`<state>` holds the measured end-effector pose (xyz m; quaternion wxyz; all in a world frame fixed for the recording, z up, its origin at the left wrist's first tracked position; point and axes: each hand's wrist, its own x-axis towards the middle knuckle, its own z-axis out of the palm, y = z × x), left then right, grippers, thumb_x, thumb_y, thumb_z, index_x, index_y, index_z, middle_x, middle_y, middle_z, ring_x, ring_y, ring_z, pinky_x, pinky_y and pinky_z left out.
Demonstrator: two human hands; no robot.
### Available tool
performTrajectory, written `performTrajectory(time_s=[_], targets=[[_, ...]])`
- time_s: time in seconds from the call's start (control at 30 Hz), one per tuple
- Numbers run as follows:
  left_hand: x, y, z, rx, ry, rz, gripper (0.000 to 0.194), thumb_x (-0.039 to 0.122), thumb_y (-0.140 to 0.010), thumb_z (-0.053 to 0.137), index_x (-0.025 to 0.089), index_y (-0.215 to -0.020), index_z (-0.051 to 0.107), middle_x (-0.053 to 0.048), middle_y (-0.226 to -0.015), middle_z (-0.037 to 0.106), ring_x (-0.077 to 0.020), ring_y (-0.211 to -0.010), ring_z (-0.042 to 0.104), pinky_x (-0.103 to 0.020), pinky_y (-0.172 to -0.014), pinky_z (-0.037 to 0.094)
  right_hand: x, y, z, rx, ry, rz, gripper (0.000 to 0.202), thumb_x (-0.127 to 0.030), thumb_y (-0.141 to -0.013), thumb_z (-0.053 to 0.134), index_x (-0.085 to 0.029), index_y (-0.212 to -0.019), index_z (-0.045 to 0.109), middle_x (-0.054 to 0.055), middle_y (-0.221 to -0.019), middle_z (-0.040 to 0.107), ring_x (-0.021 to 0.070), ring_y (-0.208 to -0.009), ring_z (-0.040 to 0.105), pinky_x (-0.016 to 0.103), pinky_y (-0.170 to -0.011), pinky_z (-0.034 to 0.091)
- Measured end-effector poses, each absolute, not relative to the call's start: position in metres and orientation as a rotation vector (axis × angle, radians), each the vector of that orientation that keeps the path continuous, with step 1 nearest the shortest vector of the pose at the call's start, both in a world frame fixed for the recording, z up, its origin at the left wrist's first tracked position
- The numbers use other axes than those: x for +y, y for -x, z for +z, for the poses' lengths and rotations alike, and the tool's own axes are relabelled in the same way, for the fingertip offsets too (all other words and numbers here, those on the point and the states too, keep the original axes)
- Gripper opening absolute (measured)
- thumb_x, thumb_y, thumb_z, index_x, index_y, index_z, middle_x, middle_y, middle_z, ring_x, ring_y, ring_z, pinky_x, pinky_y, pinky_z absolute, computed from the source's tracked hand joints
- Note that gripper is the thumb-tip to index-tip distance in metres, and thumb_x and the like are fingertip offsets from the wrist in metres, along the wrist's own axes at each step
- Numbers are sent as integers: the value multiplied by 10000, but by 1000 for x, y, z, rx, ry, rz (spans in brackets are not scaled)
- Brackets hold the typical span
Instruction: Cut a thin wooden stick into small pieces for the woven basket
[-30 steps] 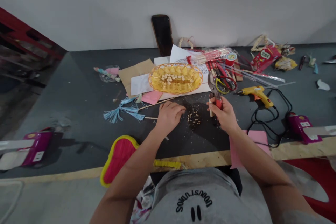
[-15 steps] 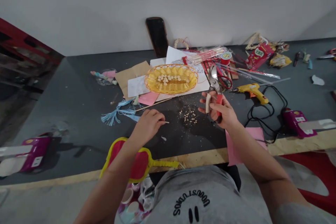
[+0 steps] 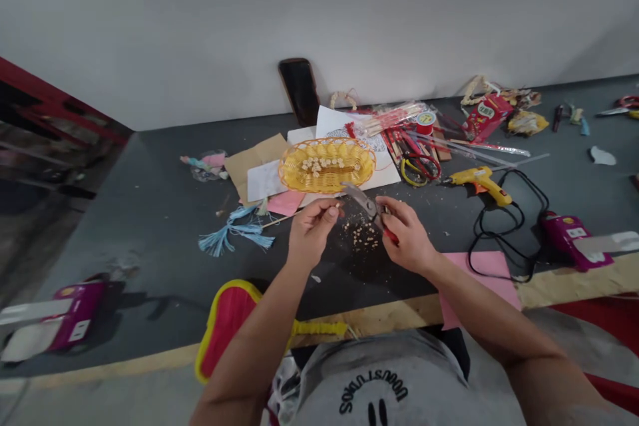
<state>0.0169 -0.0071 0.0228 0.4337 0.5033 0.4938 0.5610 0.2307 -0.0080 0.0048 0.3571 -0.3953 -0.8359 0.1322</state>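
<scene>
My left hand [image 3: 310,229] is closed in a pinch around a thin wooden stick [image 3: 338,205]; only its pale tip shows past the fingers. Pruning shears [image 3: 368,205] are gripped in my right hand [image 3: 408,234], their blades pointing left toward the stick, a small gap apart from it. Below the blades, small pale wooden bits [image 3: 363,234] lie scattered on the dark table [image 3: 164,213]. Just beyond my hands is a yellow woven basket [image 3: 287,176] with several pale pieces inside.
Blue tassels [image 3: 230,233] lie left of my hands. At right are a yellow glue gun [image 3: 482,181] with a black cord and pink paper [image 3: 492,273]. A red and yellow fan [image 3: 227,319] overlaps the front edge. A phone [image 3: 299,90] leans on the wall.
My left hand has moved up and right with the stick. My right hand has turned the shears from pointing up to pointing left, bringing the blades close to the stick.
</scene>
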Motion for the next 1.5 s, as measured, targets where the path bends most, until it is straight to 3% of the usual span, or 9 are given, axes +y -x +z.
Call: performTrajectory(time_s=[0.1,0.37,0.57,0.77,1.0,1.27,1.5], targets=[[-9,-13,10,1216,-1142,1455,206,358,-762,722,180,-866,708,-27,-767,688,-143,-730,609,-237,-690,465,-12,-229,8,-2307,1031,150,318,-70,-720,542,-197,-1010,577,141,-1396,464,282,-1165,487,490,-991,379],[-13,-10,3,1192,-1161,1495,169,305,-748,732,183,-866,723,-31,-828,702,-156,-785,622,-251,-752,481,-17,-225,18,-2406,1072,11,235,-87,-759,542,-217,-945,603,122,-1392,463,258,-1135,491,490,-999,355],[-13,-7,2,1270,-1165,1477,140,270,-758,722,193,-874,710,-11,-844,700,-129,-760,619,-220,-724,475,-16,-226,18,-2422,1056,31,221,-92,-771,552,-211,-945,618,119,-1387,467,256,-1126,486,474,-986,373],[-14,-6,17,1411,-1353,1418,160,317,-775,685,166,-829,683,-25,-787,672,-139,-698,605,-229,-641,472,-16,-229,17,-2480,1057,84,232,-83,-798,531,-209,-971,622,106,-1340,532,261,-1089,526,396,-837,478],[-18,-13,26,1406,-1509,1364,155,320,-810,652,173,-770,683,-28,-755,671,-140,-687,604,-245,-660,473,-10,-233,12,-2375,1027,264,230,-58,-821,476,-187,-972,592,127,-1316,558,219,-1042,580,368,-885,498],[-14,-14,13,1201,-1008,1476,268,424,-763,708,165,-827,682,-22,-692,659,-94,-574,528,-206,-548,427,-12,-231,9,-2362,1085,177,283,-67,-741,554,-184,-997,579,168,-1487,353,295,-1186,484,486,-981,397],[-13,-13,12,1206,-959,1482,260,416,-763,712,170,-836,671,-3,-658,644,-81,-549,511,-193,-533,409,-15,-229,13,-2431,1150,79,253,-105,-756,585,-202,-990,593,153,-1523,302,295,-1208,453,533,-1033,312]])
